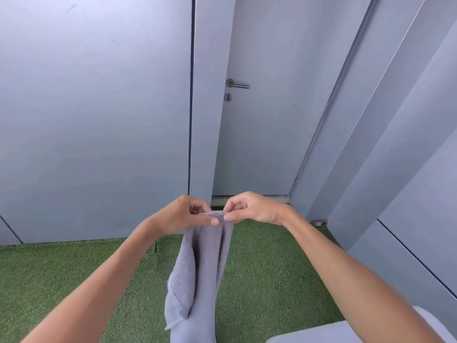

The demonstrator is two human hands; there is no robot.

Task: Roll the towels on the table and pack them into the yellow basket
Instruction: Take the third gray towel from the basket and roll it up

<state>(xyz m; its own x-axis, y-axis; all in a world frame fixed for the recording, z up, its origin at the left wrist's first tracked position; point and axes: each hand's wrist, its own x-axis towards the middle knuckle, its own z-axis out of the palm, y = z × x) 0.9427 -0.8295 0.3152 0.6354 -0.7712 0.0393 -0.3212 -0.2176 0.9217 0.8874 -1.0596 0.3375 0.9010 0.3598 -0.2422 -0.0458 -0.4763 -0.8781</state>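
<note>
A pale lilac-grey towel (197,280) hangs in long vertical folds in front of me, held up in the air by its top edge. My left hand (188,214) pinches that edge on the left side between thumb and fingers. My right hand (249,207) pinches the same edge just to the right, fingertips nearly touching the left hand's. The towel's lower end runs out of the bottom of the view. The yellow basket is not in sight.
A white rounded surface (321,332) shows at the bottom right, partly under my right forearm. Green artificial turf (61,280) covers the floor. Grey wall panels and a closed door with a metal handle (238,84) stand ahead.
</note>
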